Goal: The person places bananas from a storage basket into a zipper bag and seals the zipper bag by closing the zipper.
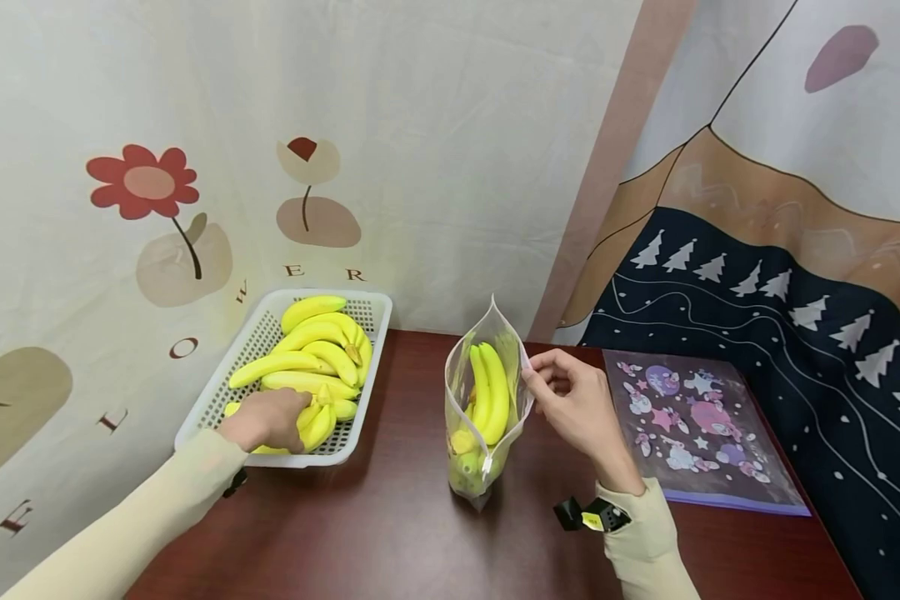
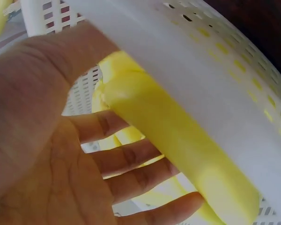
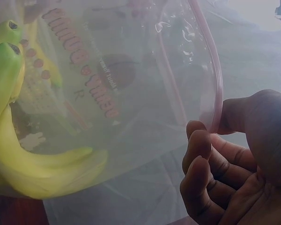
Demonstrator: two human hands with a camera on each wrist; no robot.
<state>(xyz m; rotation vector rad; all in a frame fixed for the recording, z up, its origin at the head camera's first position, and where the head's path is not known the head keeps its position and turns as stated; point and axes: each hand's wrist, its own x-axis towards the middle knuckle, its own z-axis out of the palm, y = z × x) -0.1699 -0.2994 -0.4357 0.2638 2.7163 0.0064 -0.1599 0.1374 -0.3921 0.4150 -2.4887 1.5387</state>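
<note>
The left hand (image 1: 270, 419) is lowered into the white basket (image 1: 315, 460), over the pile of bananas. In the left wrist view, gaps are seen between its fingers (image 2: 136, 180), and a banana (image 2: 173, 126) is met by them along one side. Whether it is clamped cannot be told, since the thumb's end is hidden beside the basket wall.

The rim of the clear bag (image 3: 145, 140) is pinched between the thumb and forefinger of the right hand (image 1: 576, 400); its other fingers are loosely curled. Inside the bag, on the palm-left side of that pinch, more bananas (image 1: 497, 400) are held, two standing near the mouth.

If the touched banana is lifted by so loose a hold, it could be dropped, as its skin looks smooth. It could also be snagged on the basket wall, which is very near the thumb, or neighbouring fruit could be dragged along from under the fingers.

At the right fingertips, only one edge is pinched, so the far rim could sag inward and the mouth be narrowed. The bag, stood on the table (image 1: 390, 517) below those fingers, could be tipped if its edge is pulled sideways or slips loose.
</note>
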